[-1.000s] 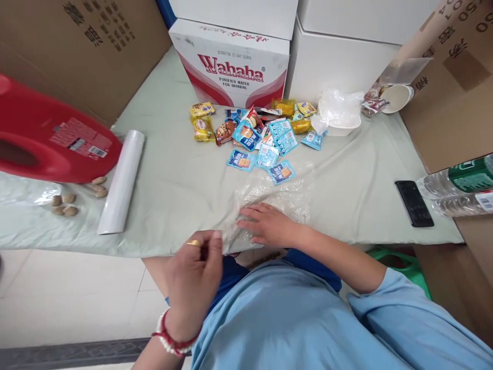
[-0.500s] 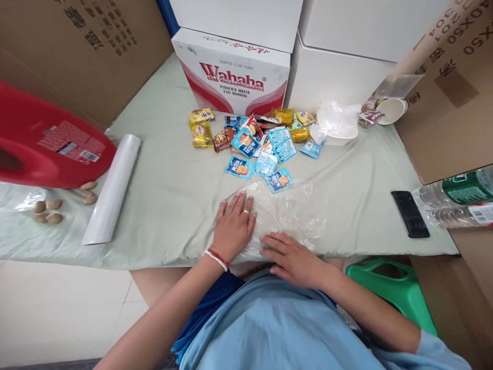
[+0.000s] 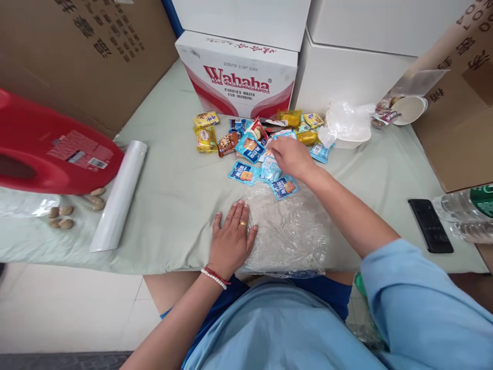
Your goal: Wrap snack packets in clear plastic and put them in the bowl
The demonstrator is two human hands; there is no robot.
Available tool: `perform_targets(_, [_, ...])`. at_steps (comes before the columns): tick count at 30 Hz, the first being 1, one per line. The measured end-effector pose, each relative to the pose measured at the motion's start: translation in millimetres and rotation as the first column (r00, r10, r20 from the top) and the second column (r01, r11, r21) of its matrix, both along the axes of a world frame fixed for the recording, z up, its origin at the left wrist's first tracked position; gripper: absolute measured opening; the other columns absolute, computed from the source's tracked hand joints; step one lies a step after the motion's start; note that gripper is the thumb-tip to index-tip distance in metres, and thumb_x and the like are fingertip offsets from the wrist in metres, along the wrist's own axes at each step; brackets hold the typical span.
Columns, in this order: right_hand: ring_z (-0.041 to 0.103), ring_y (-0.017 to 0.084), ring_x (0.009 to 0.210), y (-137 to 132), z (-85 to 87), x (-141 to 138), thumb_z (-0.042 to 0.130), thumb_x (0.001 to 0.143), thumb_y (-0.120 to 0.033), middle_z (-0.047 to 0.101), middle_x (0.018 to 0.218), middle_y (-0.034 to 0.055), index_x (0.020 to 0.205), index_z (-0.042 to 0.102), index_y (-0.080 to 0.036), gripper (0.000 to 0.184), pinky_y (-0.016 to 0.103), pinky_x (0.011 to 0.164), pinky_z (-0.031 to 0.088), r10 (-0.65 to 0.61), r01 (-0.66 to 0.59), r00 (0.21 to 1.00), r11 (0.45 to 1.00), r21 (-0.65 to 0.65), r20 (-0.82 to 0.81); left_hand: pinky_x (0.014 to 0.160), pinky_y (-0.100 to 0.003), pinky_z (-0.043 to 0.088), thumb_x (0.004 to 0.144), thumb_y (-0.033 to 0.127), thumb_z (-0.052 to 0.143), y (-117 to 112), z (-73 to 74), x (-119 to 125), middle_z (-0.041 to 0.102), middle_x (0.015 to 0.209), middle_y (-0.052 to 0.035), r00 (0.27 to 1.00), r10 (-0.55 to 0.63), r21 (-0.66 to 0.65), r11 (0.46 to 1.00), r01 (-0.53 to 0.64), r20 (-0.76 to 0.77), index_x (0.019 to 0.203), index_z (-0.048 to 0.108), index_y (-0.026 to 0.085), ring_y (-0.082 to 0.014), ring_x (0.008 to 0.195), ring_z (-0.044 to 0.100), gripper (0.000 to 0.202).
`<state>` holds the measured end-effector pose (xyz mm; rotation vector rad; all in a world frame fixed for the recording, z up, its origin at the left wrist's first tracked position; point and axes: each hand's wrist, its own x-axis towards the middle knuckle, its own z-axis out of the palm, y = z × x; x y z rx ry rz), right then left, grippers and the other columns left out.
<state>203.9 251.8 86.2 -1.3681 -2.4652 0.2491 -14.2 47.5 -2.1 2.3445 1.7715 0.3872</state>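
Head view: a broad table [image 3: 173, 205] draped in pale green cloth carries everything, with a white cardboard box with red lettering [image 3: 239, 77] at the back. At the left lies a big red plastic jug [image 3: 50, 149]. Before the box spreads a loose pile of small, colourful wrapped snacks [image 3: 244, 173]. Nearer the person, a crinkled, transparent plastic sheet [image 3: 288, 231] lies flat, reaching the front edge, with a smooth white cylindrical roll [image 3: 120, 198] well apart, beside the jug. At the sheet's left edge the left hand [image 3: 233, 236] rests palm down, fingers spread. The right hand [image 3: 290, 156] reaches into the pile, fingers bent downward; whether they grip a packet cannot be told. Far right lies a flat black phone [image 3: 430, 226].
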Motion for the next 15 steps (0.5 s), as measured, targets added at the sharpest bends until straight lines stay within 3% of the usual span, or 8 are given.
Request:
perform_targets(3, [0.058, 0.032, 0.129, 50.3, 0.2, -35.7, 0.042, 0.106, -0.011, 0.065, 0.137, 0.0129, 0.136, 0.066, -0.019, 0.039, 0.043, 0.100, 0.050, 0.036, -0.040, 0.996, 0.997, 0.060, 0.076, 0.126, -0.065, 0.025, 0.110, 0.044, 0.036, -0.5, 1.4, 0.5, 0.039, 0.169, -0.0180, 0.997, 0.003, 0.004, 1.000, -0.003, -0.079, 0.162, 0.040, 0.011, -0.0343, 0.157, 0.039, 0.062])
perform_targets(6, [0.057, 0.032, 0.127, 68.6, -1.2, -46.3, 0.036, 0.108, -0.016, 0.063, 0.136, 0.0152, 0.131, 0.067, -0.017, 0.038, 0.045, 0.100, 0.049, 0.062, -0.075, 0.974, 0.996, 0.048, 0.219, 0.126, -0.063, 0.027, 0.111, 0.044, 0.033, -1.0, 2.1, 0.8, 0.037, 0.170, -0.0157, 0.991, 0.007, 0.004, 1.000, -0.007, -0.133, 0.162, 0.039, 0.011, -0.0316, 0.158, 0.038, 0.062])
perform_targets(11, [0.054, 0.034, 0.125, 65.8, 0.2, -19.7, 0.035, 0.110, -0.027, 0.064, 0.123, 0.0154, 0.117, 0.069, -0.017, 0.036, 0.049, 0.098, 0.050, -0.090, 0.063, 0.979, 0.987, 0.148, 0.184, 0.126, -0.063, 0.028, 0.111, 0.044, 0.033, -1.5, 2.6, 0.0, 0.038, 0.170, -0.0151, 0.991, -0.006, 0.019, 1.000, 0.008, -0.136, 0.161, 0.041, 0.011, -0.0311, 0.158, 0.038, 0.061])
perform_targets(15, [0.056, 0.030, 0.116, 52.6, 19.2, 20.4, 0.050, 0.107, -0.044, 0.064, 0.116, 0.0134, 0.104, 0.065, -0.021, 0.028, 0.046, 0.095, 0.050, -0.227, 0.235, 0.972, 0.946, 0.223, -0.059, 0.126, -0.063, 0.029, 0.111, 0.044, 0.034, -1.7, 4.0, -0.1, 0.038, 0.170, -0.0160, 0.994, -0.002, 0.020, 1.000, 0.005, -0.111, 0.161, 0.041, 0.011, -0.0321, 0.157, 0.039, 0.061])
